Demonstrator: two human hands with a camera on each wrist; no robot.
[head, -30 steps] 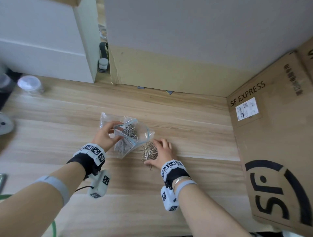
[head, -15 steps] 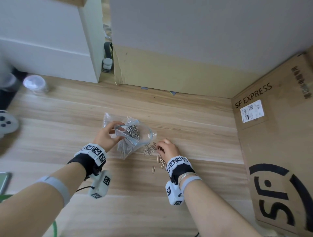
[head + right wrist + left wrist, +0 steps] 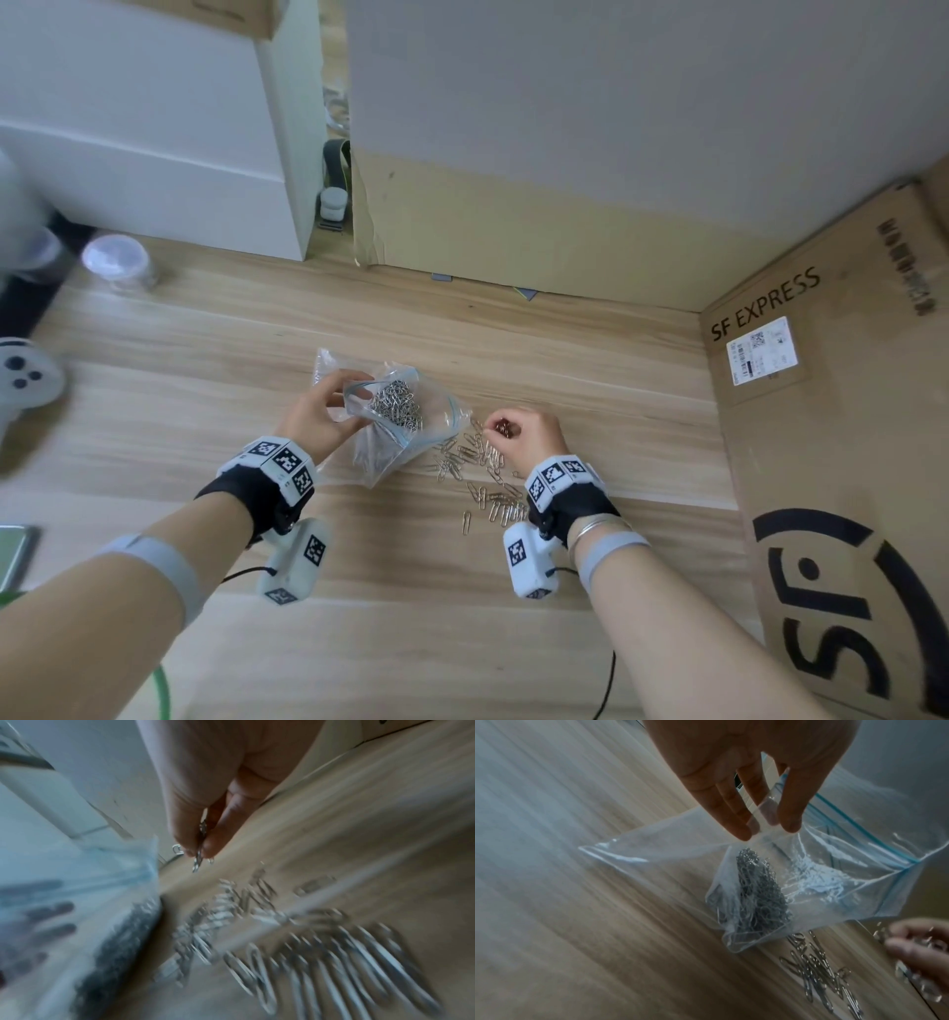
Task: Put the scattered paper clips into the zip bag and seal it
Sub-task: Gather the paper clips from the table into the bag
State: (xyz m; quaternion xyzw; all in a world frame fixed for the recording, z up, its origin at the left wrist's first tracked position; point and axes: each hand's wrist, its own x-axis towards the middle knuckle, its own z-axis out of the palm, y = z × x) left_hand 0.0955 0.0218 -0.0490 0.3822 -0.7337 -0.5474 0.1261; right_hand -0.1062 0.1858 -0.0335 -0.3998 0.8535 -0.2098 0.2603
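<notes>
A clear zip bag (image 3: 411, 421) with a blue seal strip (image 3: 859, 825) stands open-mouthed on the wooden table, a heap of silver paper clips (image 3: 759, 894) inside it. My left hand (image 3: 321, 416) pinches the bag's near rim (image 3: 765, 821) between thumb and fingers and holds the mouth up. My right hand (image 3: 524, 429) hovers just right of the bag's mouth, its fingers pinching a small bunch of paper clips (image 3: 200, 850). Several loose paper clips (image 3: 482, 478) lie scattered on the table below that hand, blurred in the right wrist view (image 3: 308, 943).
A large SF Express cardboard box (image 3: 842, 462) walls off the right side. A cardboard panel (image 3: 513, 231) and a white block (image 3: 154, 128) stand at the back. A clear lidded jar (image 3: 115, 259) and a white controller (image 3: 23, 380) sit at the far left.
My right hand, flat over the clip pile a second ago, has curled, picked up a bunch of clips and risen toward the bag's mouth. The left hand keeps holding the bag.
</notes>
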